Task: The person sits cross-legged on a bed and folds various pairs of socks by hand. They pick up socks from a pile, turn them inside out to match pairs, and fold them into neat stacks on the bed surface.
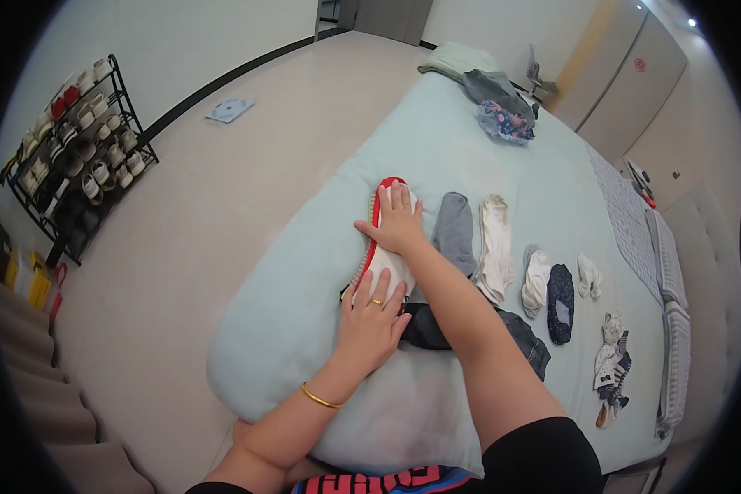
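A white sock with a red toe and a red and striped edge (pixel 386 261) lies flat on the pale green bed cover (pixel 292 321). My right hand (pixel 398 221) presses on its toe half, palm down with fingers stretched out. Lower down, my left hand (pixel 370 317) rests over the other end, fingers spread; a gold ring and a bangle are on that hand and wrist. Part of the sock is hidden beneath both hands. Just right of it lie a grey sock (pixel 453 226) and a cream sock (pixel 495 247). Black and dark grey socks (pixel 426 328) pass under my right forearm.
Farther right are a bunched white sock (pixel 536 280), a dark speckled sock (pixel 561 305), a small white sock (pixel 589 277) and a patterned sock pile (pixel 612 366). Crumpled clothes (pixel 506 119) lie at the bed's far end. A shoe rack (pixel 82 156) and a scale (pixel 230 109) stand left.
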Demonstrator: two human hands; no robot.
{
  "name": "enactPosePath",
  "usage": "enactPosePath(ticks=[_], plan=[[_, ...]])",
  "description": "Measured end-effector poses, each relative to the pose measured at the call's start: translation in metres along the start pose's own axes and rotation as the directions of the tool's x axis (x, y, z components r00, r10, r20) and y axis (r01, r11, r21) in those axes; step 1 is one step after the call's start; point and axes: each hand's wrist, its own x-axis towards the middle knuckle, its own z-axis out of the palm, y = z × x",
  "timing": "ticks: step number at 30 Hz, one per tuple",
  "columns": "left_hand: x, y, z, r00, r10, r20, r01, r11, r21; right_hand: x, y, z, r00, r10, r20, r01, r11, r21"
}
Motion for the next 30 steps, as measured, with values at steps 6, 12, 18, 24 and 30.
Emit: enactPosePath(ticks=[6, 12, 18, 24, 30], plan=[[-0.001, 0.004, 0.002, 0.997, -0.029, -0.068, 0.030, 0.999, 0.020, 0.011, -0.002, -0.012, 0.993, 0.052, 0.111, -0.050, 0.999, -0.021], [0.004, 0.013, 0.011, 0.996, 0.037, -0.076, -0.029, 0.994, 0.110, -0.043, 0.041, -0.091, 0.997, -0.061, -0.049, 0.078, 0.831, 0.551], [-0.010, 0.040, -0.026, 0.947, 0.197, -0.254, -0.198, 0.980, 0.023, -0.235, 0.114, -0.107, 0.959, 0.097, -0.268, 0.027, 0.906, 0.423], [-0.004, 0.071, 0.012, 0.917, 0.380, -0.121, -0.369, 0.924, 0.103, -0.349, 0.214, -0.049, 0.684, 0.710, -0.166, -0.401, 0.556, 0.728], [-0.018, 0.072, 0.055, 0.963, 0.232, 0.136, -0.260, 0.933, 0.248, -0.337, 0.204, -0.055, 0.587, 0.779, 0.219, -0.443, 0.082, 0.893]])
